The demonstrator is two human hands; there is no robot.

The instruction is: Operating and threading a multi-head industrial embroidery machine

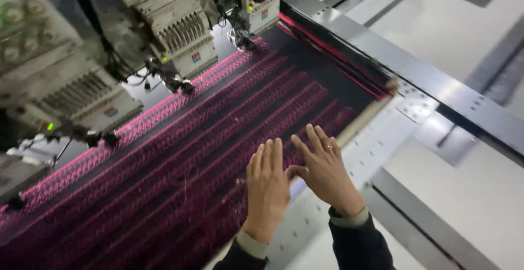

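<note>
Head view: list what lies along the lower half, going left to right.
Dark fabric with pink embroidered rows → left hand flat on the fabric → right hand at the fabric's edge → pale perforated machine table → grey metal rail.

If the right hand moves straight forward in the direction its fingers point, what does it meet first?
The right hand lies flat with fingers pointing up-left across the pink-and-black embroidered fabric. Sliding on, it would cross only fabric, probably reaching the embroidery machine heads first, though depth is unclear.
</note>
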